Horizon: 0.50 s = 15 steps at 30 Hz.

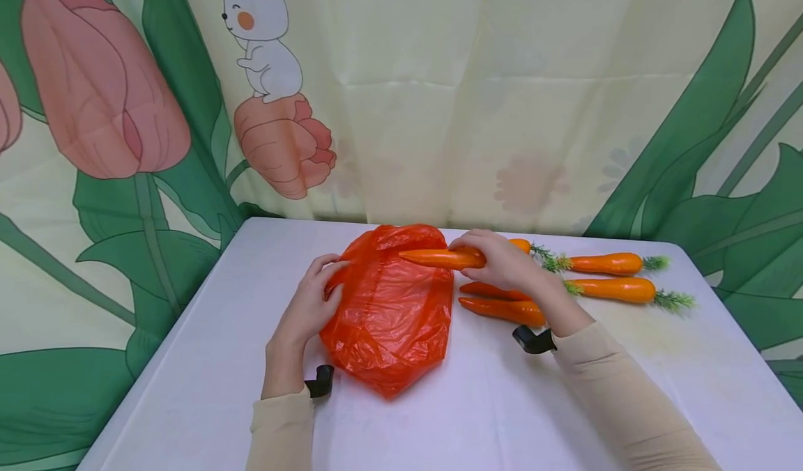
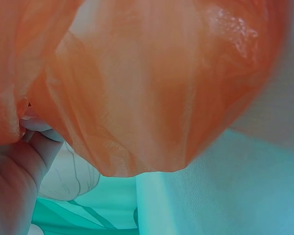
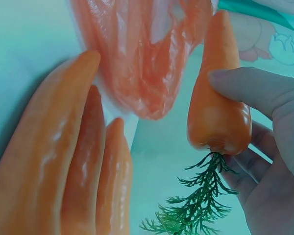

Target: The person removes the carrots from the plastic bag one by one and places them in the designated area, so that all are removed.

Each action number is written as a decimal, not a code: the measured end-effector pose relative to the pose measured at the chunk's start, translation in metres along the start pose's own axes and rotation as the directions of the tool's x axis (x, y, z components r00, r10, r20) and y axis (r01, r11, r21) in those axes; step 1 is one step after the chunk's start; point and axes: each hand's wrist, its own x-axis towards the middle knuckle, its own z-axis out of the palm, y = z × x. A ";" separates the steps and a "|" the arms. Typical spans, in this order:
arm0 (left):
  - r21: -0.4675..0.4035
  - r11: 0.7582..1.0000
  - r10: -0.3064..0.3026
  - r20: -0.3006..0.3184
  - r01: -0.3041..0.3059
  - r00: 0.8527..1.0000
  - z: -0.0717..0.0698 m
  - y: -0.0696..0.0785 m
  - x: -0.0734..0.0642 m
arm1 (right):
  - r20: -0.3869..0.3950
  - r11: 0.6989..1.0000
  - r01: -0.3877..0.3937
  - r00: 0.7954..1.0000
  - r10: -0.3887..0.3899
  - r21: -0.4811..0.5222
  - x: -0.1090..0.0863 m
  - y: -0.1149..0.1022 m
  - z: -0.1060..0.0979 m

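Observation:
A red plastic bag (image 1: 401,318) lies on the table, its mouth toward the back. At its left edge my left hand (image 1: 309,302) pinches the thin film between thumb and fingers; in the left wrist view the bag (image 2: 137,88) hides part of those fingers. My right hand (image 1: 505,262) grips an orange carrot (image 1: 429,258) near its thick end, the tip pointing left over the upper part of the bag. Green leafy fronds hang from this carrot (image 3: 218,107) in the right wrist view, where my thumb presses its side.
Several more carrots lie right of the bag, such as a near one (image 1: 502,311) partly below my right forearm and a far one (image 1: 605,264) with a green top. Behind the white table (image 1: 207,387) hangs a printed curtain (image 1: 408,109).

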 end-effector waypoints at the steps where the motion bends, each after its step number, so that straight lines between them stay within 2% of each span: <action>1: -0.002 1.000 0.000 0.000 0.000 1.000 0.000 0.000 0.000 | -0.006 1.000 -0.006 1.000 0.006 0.001 -0.003 0.001 -0.002; 8: 0.001 1.000 0.006 0.004 -0.006 1.000 -0.001 0.000 0.001 | -0.045 0.999 0.009 0.999 -0.010 -0.041 -0.023 0.011 -0.010; 15: -0.013 1.000 -0.004 0.003 0.004 1.000 -0.001 -0.001 0.001 | -0.051 0.998 -0.038 0.998 0.035 -0.045 -0.043 0.024 -0.017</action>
